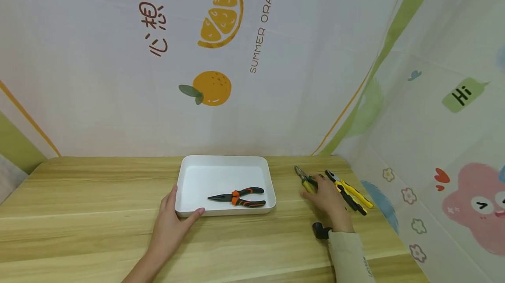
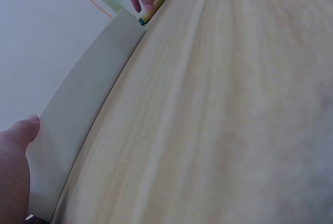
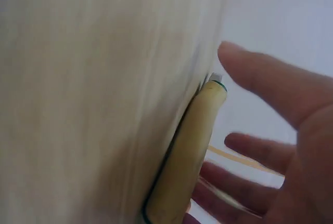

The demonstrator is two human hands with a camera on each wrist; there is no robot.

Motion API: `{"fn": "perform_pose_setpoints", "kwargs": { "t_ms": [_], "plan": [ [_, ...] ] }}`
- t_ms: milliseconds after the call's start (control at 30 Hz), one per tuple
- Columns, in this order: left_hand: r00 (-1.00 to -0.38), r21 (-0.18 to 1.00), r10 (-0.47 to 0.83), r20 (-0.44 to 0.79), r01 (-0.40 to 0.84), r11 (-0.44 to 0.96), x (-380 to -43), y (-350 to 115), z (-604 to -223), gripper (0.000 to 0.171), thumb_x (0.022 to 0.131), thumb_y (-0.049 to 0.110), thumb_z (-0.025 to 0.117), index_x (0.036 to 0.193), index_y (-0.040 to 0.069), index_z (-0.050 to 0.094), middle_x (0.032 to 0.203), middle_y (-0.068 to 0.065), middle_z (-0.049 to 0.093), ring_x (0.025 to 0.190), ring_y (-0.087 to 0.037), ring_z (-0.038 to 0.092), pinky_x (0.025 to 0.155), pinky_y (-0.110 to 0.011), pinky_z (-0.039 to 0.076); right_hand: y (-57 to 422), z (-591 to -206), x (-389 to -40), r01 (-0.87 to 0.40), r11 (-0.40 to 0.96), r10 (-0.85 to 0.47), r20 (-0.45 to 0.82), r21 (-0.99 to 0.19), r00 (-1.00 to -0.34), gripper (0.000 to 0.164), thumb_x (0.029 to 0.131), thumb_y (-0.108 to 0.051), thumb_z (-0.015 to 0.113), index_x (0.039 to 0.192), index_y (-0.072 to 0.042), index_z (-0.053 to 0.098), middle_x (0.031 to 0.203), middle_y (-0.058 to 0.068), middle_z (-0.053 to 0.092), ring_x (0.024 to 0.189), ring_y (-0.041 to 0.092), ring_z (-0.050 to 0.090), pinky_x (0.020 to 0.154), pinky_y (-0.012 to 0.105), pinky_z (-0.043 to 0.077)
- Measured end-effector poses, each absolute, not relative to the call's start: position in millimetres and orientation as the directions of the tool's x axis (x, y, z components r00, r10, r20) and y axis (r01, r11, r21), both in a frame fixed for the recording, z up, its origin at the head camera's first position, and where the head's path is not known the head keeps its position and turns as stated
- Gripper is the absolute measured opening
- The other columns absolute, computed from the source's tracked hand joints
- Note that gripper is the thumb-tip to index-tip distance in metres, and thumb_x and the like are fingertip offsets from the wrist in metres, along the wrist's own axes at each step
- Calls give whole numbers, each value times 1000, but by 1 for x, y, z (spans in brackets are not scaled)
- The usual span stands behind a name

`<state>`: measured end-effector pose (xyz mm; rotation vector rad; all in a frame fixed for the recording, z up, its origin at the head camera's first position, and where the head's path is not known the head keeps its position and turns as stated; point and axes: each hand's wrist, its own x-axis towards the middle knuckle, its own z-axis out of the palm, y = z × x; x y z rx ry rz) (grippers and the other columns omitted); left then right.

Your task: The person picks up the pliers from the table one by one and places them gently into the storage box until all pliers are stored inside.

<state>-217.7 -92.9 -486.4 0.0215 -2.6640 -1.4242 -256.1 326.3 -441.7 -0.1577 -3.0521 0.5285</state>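
My left hand (image 1: 171, 220) holds the near left corner of a white tray (image 1: 221, 213), with the thumb along its front wall and the fingers at its left side. In the left wrist view, the thumb (image 2: 26, 130) lies at the tray's rim (image 2: 86, 86). Long-nose pliers (image 1: 236, 197) with black and orange handles lie inside the tray. My right hand (image 1: 327, 197) reaches over pliers with yellow-green handles (image 1: 308, 184) to the right of the tray. In the right wrist view, its thumb and fingers are spread around a yellow handle (image 3: 187, 154).
Pliers with yellow and black handles (image 1: 357, 193) lie just right of my right hand. A black object (image 1: 321, 231) shows by the right wrist. Behind the wooden table (image 1: 98, 213) hangs a printed white cloth (image 1: 118, 112), with another along the right side.
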Motion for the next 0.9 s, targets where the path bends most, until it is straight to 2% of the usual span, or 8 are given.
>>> {"fn": "perform_pose_setpoints", "kwargs": {
  "t_ms": [433, 700, 900],
  "plan": [
    [-992, 830, -70, 109, 52, 556, -217, -94, -484, 111, 85, 50, 78, 161, -1, 14, 159, -29, 28, 145, -48, 35, 117, -64, 33, 323, -450, -262, 115, 964, 126, 33, -239, -991, 74, 94, -43, 68, 150, -1, 43, 143, 32, 52, 130, 52, 49, 94, 68, 49],
    [-993, 829, -66, 102, 48, 558, -217, -94, -485, 112, 85, 50, 78, 161, 0, 14, 160, -28, 27, 145, -48, 35, 116, -64, 34, 324, -452, -261, 151, 961, 162, 31, -233, -986, 73, 94, -42, 69, 151, -3, 44, 146, 33, 49, 131, 52, 48, 91, 68, 50],
    [-993, 831, -67, 99, 45, 554, -217, -93, -486, 112, 85, 51, 78, 161, 0, 13, 160, -27, 27, 145, -47, 35, 116, -64, 34, 323, -453, -263, 168, 953, 180, 27, -251, -983, 68, 94, -39, 70, 147, -3, 48, 144, 32, 51, 126, 51, 54, 93, 67, 50]
  ]
}}
